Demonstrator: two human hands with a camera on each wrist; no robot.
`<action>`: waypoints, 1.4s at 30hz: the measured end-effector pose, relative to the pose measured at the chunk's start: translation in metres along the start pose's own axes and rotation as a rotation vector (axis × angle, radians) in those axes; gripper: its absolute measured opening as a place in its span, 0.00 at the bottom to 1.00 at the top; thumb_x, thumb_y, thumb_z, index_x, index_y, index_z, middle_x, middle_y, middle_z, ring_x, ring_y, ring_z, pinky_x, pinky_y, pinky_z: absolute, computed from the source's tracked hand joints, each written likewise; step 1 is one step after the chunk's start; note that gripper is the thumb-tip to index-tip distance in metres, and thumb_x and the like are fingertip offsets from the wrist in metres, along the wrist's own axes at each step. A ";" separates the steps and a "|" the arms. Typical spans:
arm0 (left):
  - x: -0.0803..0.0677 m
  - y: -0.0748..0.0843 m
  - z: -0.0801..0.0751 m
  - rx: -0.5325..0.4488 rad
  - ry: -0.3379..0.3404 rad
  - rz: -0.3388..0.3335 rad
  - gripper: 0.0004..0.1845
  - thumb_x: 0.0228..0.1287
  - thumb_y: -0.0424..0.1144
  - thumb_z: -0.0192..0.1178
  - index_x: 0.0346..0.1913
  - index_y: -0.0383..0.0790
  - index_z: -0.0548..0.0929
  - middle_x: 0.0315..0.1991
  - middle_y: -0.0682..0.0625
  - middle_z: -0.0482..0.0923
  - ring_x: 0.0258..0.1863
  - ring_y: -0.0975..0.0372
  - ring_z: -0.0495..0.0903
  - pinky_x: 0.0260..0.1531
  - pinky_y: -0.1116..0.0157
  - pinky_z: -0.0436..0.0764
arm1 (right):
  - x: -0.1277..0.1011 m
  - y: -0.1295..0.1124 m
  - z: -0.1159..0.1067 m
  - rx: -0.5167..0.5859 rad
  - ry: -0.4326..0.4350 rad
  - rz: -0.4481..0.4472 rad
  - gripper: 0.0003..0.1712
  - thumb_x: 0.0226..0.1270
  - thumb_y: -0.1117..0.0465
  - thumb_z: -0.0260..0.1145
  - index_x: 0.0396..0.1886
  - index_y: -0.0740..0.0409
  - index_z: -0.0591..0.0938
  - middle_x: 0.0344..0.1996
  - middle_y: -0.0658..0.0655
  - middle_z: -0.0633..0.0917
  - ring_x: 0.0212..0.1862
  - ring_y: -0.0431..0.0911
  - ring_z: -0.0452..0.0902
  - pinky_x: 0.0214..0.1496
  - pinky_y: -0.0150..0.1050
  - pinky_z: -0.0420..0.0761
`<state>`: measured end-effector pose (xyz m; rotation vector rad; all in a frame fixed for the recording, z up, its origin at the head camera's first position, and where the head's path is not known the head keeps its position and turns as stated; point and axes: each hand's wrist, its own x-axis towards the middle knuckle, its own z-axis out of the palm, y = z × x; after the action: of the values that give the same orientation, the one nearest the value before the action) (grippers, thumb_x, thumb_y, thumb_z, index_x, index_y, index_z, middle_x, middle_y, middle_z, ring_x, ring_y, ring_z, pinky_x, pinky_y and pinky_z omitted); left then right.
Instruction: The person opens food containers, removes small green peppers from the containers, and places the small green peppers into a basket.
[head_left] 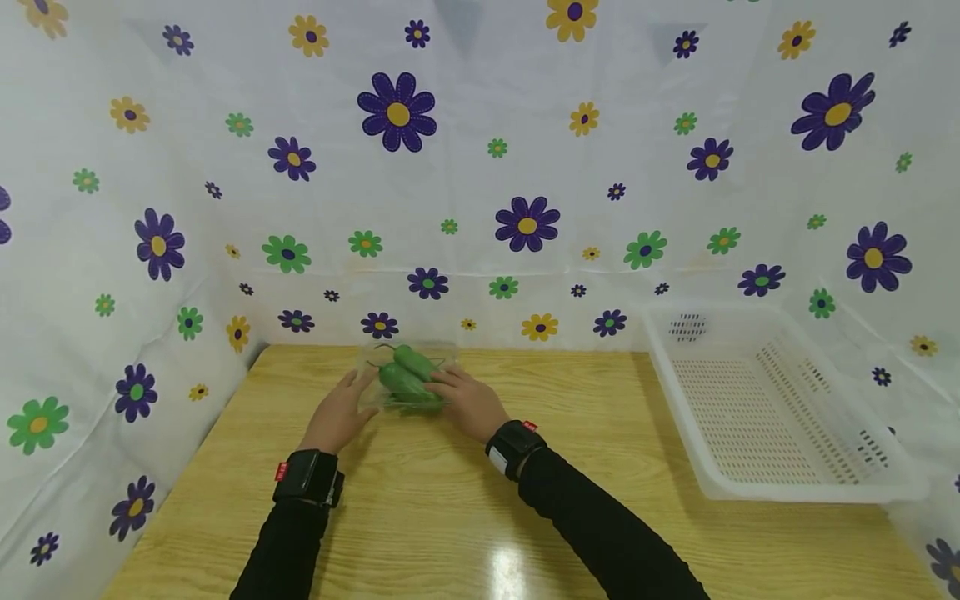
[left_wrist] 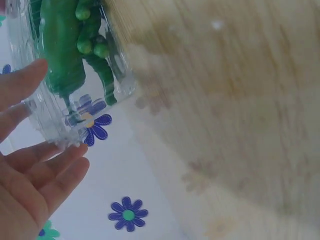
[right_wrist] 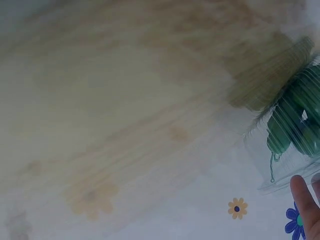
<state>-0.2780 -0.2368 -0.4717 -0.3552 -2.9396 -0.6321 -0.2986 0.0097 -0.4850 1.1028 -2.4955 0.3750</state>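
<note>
A clear plastic box (head_left: 408,379) of green peppers (head_left: 407,379) is set on the wooden table (head_left: 480,500) near its far edge. It is touched on one side by the left hand (head_left: 341,414), fingers straight, and on the other by the right hand (head_left: 467,402), fingers laid loosely against it. A white basket (head_left: 772,408) is placed well apart, rightward.

Peppers (head_left: 408,379): green
Box (head_left: 375,360): clear
Table (head_left: 570,500): pale yellow wood grain
Basket (head_left: 757,417): white
Backdrop cloth (head_left: 480,167): white, purple, green and yellow flowers
Sleeves (head_left: 607,533): black
Wristbands (head_left: 307,477): black, red tabs
</note>
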 end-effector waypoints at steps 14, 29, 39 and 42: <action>-0.004 0.055 0.016 0.061 -0.028 0.116 0.33 0.57 0.35 0.65 0.67 0.43 0.69 0.63 0.30 0.68 0.54 0.40 0.76 0.51 0.47 0.78 | -0.057 0.018 -0.038 0.099 -0.066 0.134 0.25 0.57 0.67 0.69 0.56 0.53 0.79 0.60 0.56 0.77 0.66 0.53 0.68 0.51 0.41 0.81; -0.016 0.111 0.031 0.064 -0.042 0.304 0.29 0.54 0.33 0.67 0.62 0.41 0.74 0.57 0.33 0.75 0.51 0.43 0.79 0.51 0.50 0.79 | -0.122 0.024 -0.079 0.123 -0.052 0.224 0.25 0.53 0.70 0.70 0.53 0.55 0.81 0.58 0.57 0.79 0.65 0.54 0.70 0.56 0.46 0.79; -0.030 0.136 0.039 0.089 -0.023 0.440 0.29 0.53 0.34 0.68 0.60 0.40 0.76 0.54 0.33 0.78 0.44 0.45 0.82 0.45 0.54 0.81 | -0.157 0.026 -0.094 0.118 -0.025 0.228 0.25 0.52 0.71 0.70 0.52 0.56 0.81 0.57 0.58 0.79 0.63 0.55 0.71 0.53 0.46 0.80; -0.033 0.141 0.041 0.105 -0.013 0.476 0.29 0.53 0.35 0.68 0.60 0.41 0.76 0.53 0.35 0.79 0.44 0.47 0.82 0.45 0.55 0.82 | -0.165 0.026 -0.099 0.125 -0.024 0.227 0.25 0.52 0.71 0.70 0.52 0.56 0.81 0.57 0.58 0.79 0.63 0.56 0.70 0.54 0.47 0.80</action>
<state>-0.2131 -0.1010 -0.4592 -1.0040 -2.7253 -0.4066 -0.1924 0.1724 -0.4729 0.8730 -2.6573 0.5916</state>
